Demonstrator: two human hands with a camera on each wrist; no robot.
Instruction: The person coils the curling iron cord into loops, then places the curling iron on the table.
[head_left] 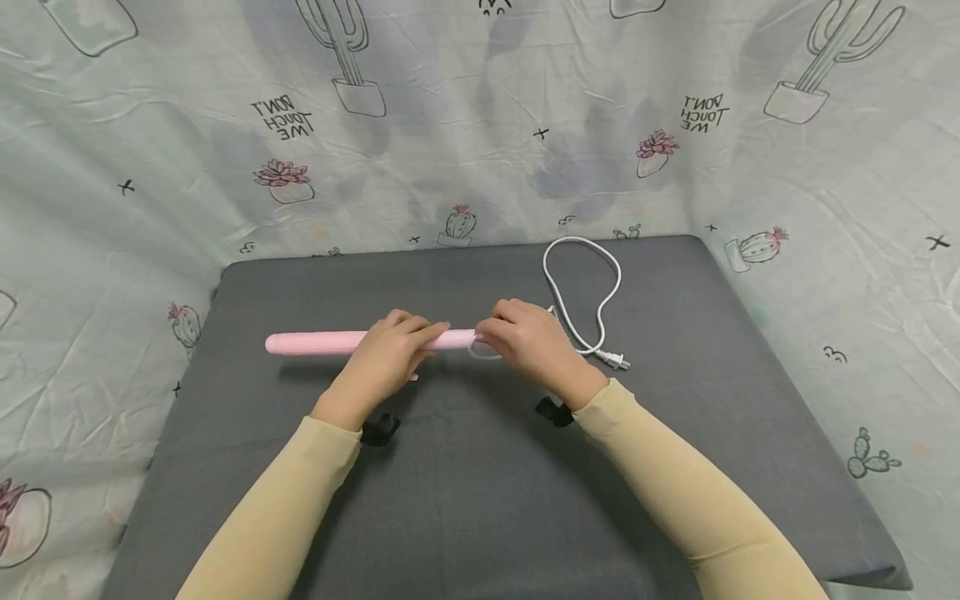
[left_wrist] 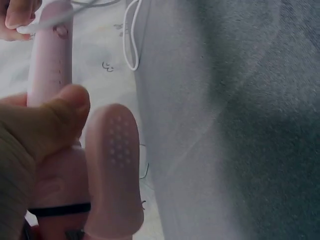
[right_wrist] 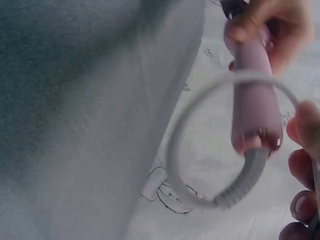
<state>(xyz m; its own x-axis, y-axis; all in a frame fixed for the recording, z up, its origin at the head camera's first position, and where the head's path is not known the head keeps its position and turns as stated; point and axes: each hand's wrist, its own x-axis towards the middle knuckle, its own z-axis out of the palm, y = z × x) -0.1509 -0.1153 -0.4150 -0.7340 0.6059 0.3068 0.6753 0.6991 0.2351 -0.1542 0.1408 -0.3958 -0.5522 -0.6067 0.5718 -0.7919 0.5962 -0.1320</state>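
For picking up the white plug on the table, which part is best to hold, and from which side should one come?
I would probably pinch the white plug by its body, from above. It lies on the grey cloth with its metal prongs pointing right and the cord leaving its other end, so pinching across the body should avoid both. The right hand is nearer.

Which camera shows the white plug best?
The head view: the white plug lies in plain sight on the grey tabletop, prongs showing. The right wrist view shows no plug, just white cord looped by the pink curling iron; the left wrist view has no plug either, just bits of cord.
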